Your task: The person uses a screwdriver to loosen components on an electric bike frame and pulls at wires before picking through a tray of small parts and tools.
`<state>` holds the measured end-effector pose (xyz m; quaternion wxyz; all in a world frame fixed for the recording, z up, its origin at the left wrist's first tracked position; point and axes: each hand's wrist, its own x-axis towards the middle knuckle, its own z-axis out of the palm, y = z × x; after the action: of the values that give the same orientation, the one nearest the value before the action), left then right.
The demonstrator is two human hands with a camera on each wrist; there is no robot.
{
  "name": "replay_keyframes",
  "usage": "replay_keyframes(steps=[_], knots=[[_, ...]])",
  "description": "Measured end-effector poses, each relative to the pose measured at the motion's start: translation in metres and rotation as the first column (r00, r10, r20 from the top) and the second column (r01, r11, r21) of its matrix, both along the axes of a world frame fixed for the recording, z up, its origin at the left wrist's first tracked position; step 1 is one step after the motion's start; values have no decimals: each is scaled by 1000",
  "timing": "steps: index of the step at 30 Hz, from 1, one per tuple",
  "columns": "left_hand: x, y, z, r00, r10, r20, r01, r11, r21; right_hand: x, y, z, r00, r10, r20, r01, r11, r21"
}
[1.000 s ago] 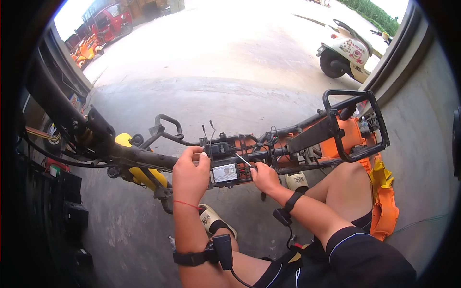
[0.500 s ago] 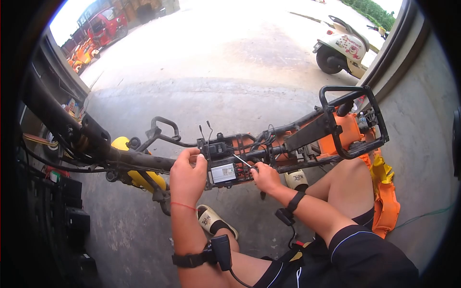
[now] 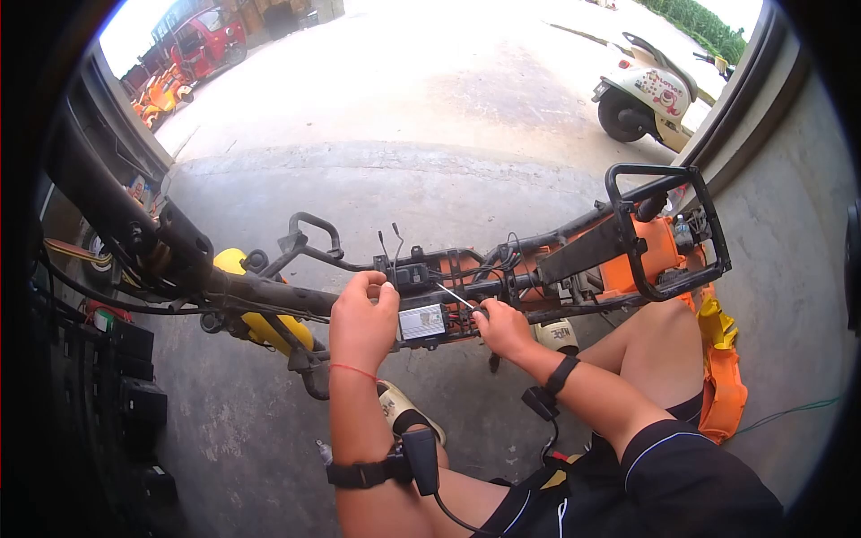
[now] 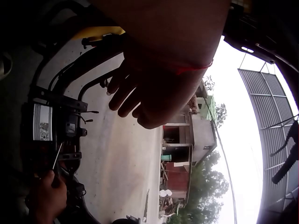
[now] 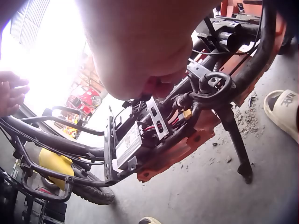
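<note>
A stripped scooter frame [image 3: 260, 294] lies across in front of me. A silver controller box [image 3: 421, 321] with a white label sits in a black bracket at its middle. My left hand [image 3: 377, 287] pinches the bracket's upper left edge beside the box. My right hand [image 3: 482, 314] grips a thin metal tool [image 3: 456, 297], its tip pointing up-left at the wiring above the box. In the left wrist view the label [image 4: 43, 122], the tool [image 4: 57, 156] and the right hand [image 4: 46, 198] show. The right wrist view shows the box [image 5: 128, 142] with red wires beside it.
A yellow part [image 3: 269, 332] hangs under the frame at left. The orange body panel [image 3: 722, 377] and black rear rack [image 3: 668, 231] are at right by a grey wall. A sandal [image 3: 399, 408] rests below the frame. A cream scooter [image 3: 646, 94] and red vehicles [image 3: 202, 36] stand far off.
Both hands stay at the controller bracket; the left fingers have crept slightly higher on its edge. The head view has only shifted a little.
</note>
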<state>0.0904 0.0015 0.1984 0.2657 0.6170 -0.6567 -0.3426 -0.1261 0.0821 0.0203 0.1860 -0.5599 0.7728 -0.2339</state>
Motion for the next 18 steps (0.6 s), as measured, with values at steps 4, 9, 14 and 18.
replay_keyframes(steps=[4, 9, 14, 18], knots=[[-2, 0, 2, 1000, -2, 12, 2, 1000, -5, -3, -2, -3, 1000, 19, -11, -19, 1000, 19], [-6, 4, 12, 1000, -16, -12, 16, 1000, -6, -2, -3, -11, 998, 59, -32, -59, 998, -26], [-6, 3, 12, 1000, -16, -20, 17, 1000, 20, 1, -4, -10, 997, 59, -47, -60, 998, -26], [-8, 3, 12, 1000, -19, -19, 20, 1000, 21, 0, -5, -12, 997, 53, -52, -55, 998, -34]])
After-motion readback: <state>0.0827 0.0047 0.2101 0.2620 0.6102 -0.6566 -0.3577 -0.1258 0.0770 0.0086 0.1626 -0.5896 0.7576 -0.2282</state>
